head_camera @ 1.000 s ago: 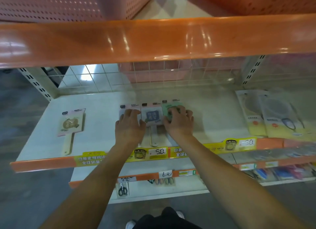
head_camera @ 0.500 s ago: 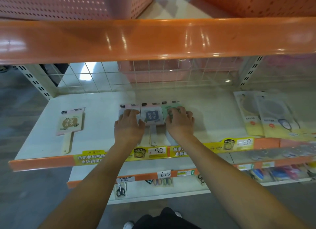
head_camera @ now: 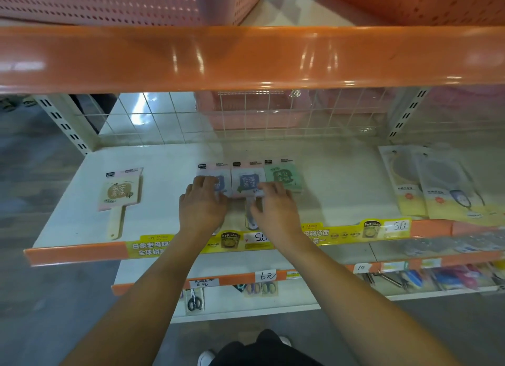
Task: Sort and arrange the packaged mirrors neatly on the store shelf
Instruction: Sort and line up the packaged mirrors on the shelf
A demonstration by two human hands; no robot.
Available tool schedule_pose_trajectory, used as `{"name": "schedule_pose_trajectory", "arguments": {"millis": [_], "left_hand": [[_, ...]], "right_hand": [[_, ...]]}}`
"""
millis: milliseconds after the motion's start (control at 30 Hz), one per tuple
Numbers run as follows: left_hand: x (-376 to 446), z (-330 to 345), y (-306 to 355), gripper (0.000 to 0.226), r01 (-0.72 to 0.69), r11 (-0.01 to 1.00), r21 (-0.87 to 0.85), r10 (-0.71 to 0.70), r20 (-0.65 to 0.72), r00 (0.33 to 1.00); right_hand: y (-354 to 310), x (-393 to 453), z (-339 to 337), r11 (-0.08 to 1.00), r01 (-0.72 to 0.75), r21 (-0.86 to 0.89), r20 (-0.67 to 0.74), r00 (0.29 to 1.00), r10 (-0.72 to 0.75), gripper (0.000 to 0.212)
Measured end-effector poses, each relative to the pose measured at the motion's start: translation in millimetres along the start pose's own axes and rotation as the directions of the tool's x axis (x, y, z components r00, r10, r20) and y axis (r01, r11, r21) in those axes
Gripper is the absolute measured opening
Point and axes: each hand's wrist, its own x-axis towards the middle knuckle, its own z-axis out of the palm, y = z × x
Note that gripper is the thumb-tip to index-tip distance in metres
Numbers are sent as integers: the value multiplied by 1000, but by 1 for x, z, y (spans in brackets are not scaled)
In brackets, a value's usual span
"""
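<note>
The white shelf (head_camera: 169, 163) is crossed above by an orange rail (head_camera: 246, 57) that cuts off the baskets on the level over it. At the right edge, yellow packets (head_camera: 442, 199) are overlapped and blurred, so their contents cannot be made out. Four packaged mirrors are laid flat with their long axes running front to back, heads toward the wire back and handles toward the shelf's front lip. The beige mirror (head_camera: 120, 193) is set well apart at the left and is seen whole. Three are packed edge to edge in the middle: the pink mirror (head_camera: 216, 171), largely hidden under the left hand (head_camera: 203, 204); the blue mirror (head_camera: 247, 181), its handle partly covered; the green mirror (head_camera: 284, 175), its handle hidden behind the right hand (head_camera: 276, 210). Both hands are laid palm down, fingers loosely bent and slightly apart, pressed on the packs rather than clamped round them.
</note>
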Motion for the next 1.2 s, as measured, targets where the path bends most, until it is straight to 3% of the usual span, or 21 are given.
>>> {"name": "schedule_pose_trajectory", "arguments": {"millis": [367,833,1200], "left_hand": [[-2,2,-6,37,-29,1000,11,29,-16,999],[-7,-1,-24,34,-34,999,20,35,-80,996],[-5,-1,-27,33,-37,999,9,37,-91,995]], "right_hand": [[-6,-13,2,999,24,27,-13,1000,-24,37],[-18,-21,8,985,19,-171,-1,1000,-19,45],[-18,-17,11,989,24,-145,55,998,-17,48]]}}
